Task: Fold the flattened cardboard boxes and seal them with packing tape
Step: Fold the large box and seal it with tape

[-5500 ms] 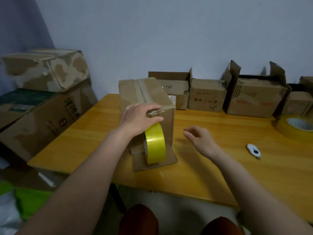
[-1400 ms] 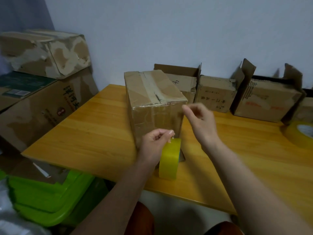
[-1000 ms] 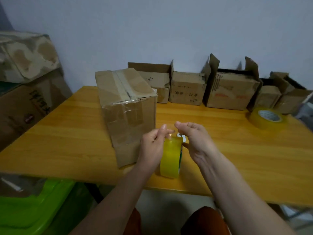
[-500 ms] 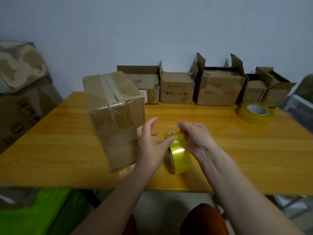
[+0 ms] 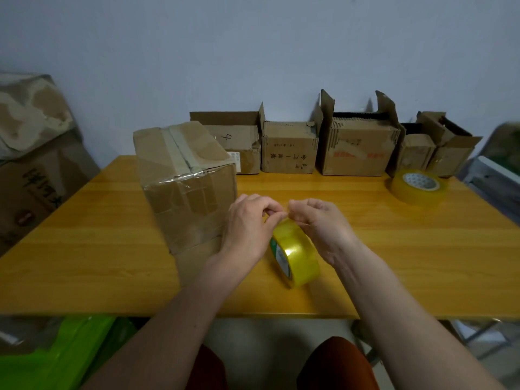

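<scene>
left hand has rejoined right hand; both grips pinch tape roll top.

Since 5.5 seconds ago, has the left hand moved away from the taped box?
Yes. The left hand left the top edge of the taped box and came down to its right, now pinching at the tape roll.
</scene>
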Motion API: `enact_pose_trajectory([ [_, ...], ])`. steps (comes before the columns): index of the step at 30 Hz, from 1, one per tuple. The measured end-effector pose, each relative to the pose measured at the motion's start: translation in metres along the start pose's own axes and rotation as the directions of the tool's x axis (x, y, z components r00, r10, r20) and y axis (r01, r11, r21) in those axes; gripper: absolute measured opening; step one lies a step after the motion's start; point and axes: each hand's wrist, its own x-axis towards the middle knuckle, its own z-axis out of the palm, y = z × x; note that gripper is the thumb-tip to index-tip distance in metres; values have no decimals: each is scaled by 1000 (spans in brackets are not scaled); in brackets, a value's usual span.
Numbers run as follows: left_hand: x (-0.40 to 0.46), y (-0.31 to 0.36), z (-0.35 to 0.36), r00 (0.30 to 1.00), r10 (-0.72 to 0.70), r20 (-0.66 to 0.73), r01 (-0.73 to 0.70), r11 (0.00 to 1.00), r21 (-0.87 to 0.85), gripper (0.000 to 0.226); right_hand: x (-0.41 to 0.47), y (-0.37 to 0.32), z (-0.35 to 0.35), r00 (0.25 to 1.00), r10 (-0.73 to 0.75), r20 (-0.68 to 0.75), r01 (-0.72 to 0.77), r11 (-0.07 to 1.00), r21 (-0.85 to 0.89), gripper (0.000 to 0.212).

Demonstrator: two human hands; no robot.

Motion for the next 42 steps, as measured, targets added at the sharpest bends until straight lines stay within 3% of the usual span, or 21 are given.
enact_pose_trajectory([
  [1,0,-1,2,1000,3,-17,-2,999,37,5,-1,-1,-2,1000,-15,-15,15,999,-31,13],
  [4,4,-4,5,997,-71,-31,71,997,9,11,-4,1,-14,999,-33,-9,30,981,-194,72],
  [5,5,-5,6,996,-85,-31,85,996,-11,13,-6,4,-16,1000,-1,12,4,951,-309,83],
  [7,8,-6,7,992,-126,-11,125,991,-44,14,-8,14,-21,988,136,70,-79,845,-530,73],
  [9,11,-7,7,988,-157,6,157,986,-55,14,-11,25,-26,978,184,94,-99,816,-569,52],
  [12,13,-6,13,981,-191,23,192,979,-68,17,-12,29,-39,994,73,82,-22,863,-506,44],
  [14,13,-3,23,975,-216,55,221,970,-102,20,-12,25,-49,999,-10,36,29,802,-596,44],
  [16,11,-3,39,968,-231,99,244,960,-139,19,-12,24,-60,999,-32,-21,5,640,-768,52],
  [19,3,-9,62,932,-301,203,324,942,-90,3,-19,28,-77,998,-6,-56,-52,261,-964,50],
  [21,-4,-15,67,909,-346,231,361,932,-25,19,-24,38,-86,1000,-7,-12,-12,37,-999,39],
  [23,-10,-18,57,927,-323,192,328,945,5,20,-26,45,-90,999,-27,26,24,-79,-997,29],
  [26,-16,-19,26,971,-229,71,229,973,14,27,-18,37,-80,995,-97,-7,-11,-46,-999,45],
  [28,-16,-24,0,991,-64,-117,73,994,77,34,-11,25,-60,976,-219,-14,4,78,-997,47],
  [30,-11,-34,-28,950,84,-301,0,964,267,37,-3,11,-28,940,-336,55,129,204,-970,48],
  [32,1,-47,-58,912,109,-395,61,917,394,40,7,-3,8,887,-421,192,318,252,-914,54],
  [36,27,-83,-104,961,-16,-276,142,885,444,44,33,-31,79,800,-468,375,514,214,-831,58],
  [39,31,-101,-113,991,-58,-119,99,922,375,44,55,-39,114,864,-306,399,481,268,-835,68],
  [42,21,-107,-116,989,-31,-144,79,937,341,47,60,-35,130,909,-226,349,413,394,-821,81],
])
